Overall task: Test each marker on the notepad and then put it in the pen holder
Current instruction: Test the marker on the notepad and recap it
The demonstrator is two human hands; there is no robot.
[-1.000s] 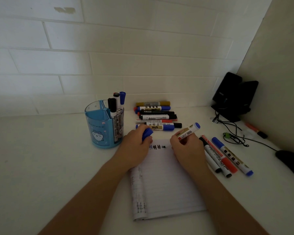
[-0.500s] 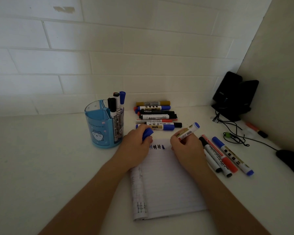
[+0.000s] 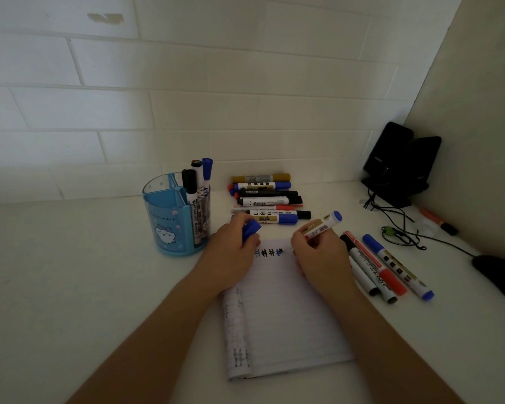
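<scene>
My right hand [image 3: 321, 258] grips the blue marker [image 3: 322, 225] over the notepad [image 3: 286, 322]; my left hand [image 3: 231, 252] pinches its blue cap [image 3: 251, 229] beside the pen holder [image 3: 169, 217].

pen holder [image 3: 169, 220] left, marker stack [image 3: 266, 198] behind, loose markers [image 3: 387, 266] right

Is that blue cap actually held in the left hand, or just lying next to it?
Touching. The head view shows the left hand curled round the blue cap, gripping it.

The single wide-angle camera sits on my head, facing forward and down onto the table [image 3: 70, 272]. The notepad [image 3: 283, 322] lies close beneath it, the tiled wall [image 3: 187, 97] farther ahead.
</scene>
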